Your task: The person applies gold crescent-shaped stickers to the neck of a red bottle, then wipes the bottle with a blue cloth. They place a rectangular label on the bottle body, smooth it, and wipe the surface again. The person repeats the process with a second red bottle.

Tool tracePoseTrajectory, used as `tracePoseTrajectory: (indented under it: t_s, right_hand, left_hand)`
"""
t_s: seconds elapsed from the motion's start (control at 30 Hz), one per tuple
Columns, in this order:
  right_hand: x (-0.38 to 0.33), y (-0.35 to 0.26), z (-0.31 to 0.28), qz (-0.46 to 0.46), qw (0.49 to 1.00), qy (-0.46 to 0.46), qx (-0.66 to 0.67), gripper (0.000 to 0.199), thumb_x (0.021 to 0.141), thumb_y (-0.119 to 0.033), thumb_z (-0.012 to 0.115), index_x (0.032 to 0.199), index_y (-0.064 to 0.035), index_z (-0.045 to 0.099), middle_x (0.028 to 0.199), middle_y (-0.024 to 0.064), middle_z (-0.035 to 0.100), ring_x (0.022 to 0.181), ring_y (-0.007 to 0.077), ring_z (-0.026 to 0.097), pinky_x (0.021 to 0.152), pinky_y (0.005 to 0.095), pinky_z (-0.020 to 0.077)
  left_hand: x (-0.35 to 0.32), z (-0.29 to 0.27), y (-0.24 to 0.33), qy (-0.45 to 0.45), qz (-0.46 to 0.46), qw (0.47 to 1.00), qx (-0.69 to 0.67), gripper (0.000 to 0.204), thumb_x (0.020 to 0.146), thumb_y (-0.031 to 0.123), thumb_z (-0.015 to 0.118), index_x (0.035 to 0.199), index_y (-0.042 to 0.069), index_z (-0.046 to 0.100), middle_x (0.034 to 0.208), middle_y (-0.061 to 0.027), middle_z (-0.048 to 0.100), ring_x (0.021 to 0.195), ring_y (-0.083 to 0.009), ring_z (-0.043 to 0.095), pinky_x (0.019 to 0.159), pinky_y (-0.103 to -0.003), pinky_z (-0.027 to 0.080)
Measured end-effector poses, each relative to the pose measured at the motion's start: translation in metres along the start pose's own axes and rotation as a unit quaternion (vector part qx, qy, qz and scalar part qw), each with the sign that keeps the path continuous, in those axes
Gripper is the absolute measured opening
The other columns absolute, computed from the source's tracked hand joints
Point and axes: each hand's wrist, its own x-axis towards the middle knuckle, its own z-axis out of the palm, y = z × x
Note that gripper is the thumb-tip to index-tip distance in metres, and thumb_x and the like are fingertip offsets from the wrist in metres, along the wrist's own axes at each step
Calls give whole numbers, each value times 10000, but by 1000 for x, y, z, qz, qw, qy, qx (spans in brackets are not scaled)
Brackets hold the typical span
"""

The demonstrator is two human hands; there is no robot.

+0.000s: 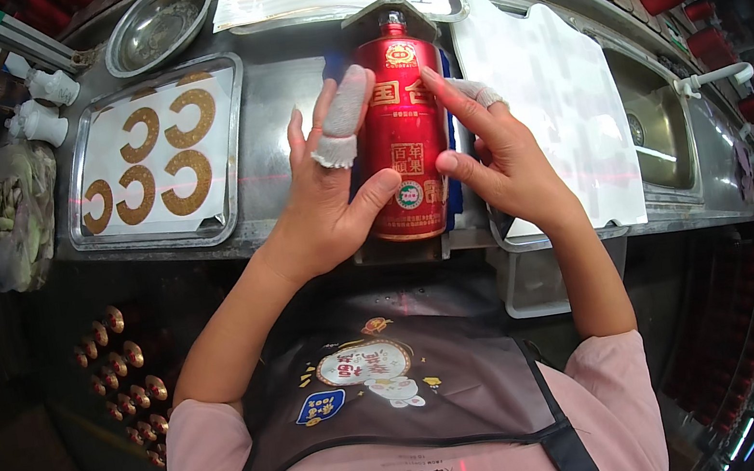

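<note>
Flanking the red bottle (402, 134), the left hand (325, 180) and right hand (505, 148) are open, fingers apart, thumb tips at its front; how firmly they press, I cannot tell. The bottle is at the tabletop's (272, 71) near edge, neck pointing away. Left of the bottle, a tray (144, 239) holds gold arcs (205, 115); right of it lies a white sheet (563, 110).

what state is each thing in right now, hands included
Left hand: open, at the bottle's left side
Right hand: open, at its right side
Red bottle: lying label up, neck pointing away
Finger covers: worn on both hands
Metal tray: holding gold C-shaped pieces
Faucet: no flow visible
</note>
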Motion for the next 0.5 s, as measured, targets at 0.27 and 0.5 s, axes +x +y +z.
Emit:
tracePoseTrajectory:
  t_s: [0.27, 0.5]
  right_hand:
    - [-2, 19, 2, 11, 999, -40, 7, 921, 796, -668, 711, 1585, -388, 328, 1522, 140, 496, 1236, 358, 558, 1013, 444, 478]
    - [-10, 8, 3, 3, 1000, -20, 13, 1002, 756, -637, 785, 1597, -366, 313, 1464, 145, 550, 1125, 327, 586, 951, 421, 489]
  left_hand:
    - [-9, 2, -13, -23, -38, 992, -118, 947, 968, 495, 624, 1635, 91, 87, 1690, -144, 188, 1569, -298, 153, 1222, -518, -76]
    - [-11, -2, -20, -25, -44, 993, -105, 1084, 896, 578, 680, 1637, 95, 54, 1698, -149, 162, 1574, -312, 119, 1231, -514, -57]
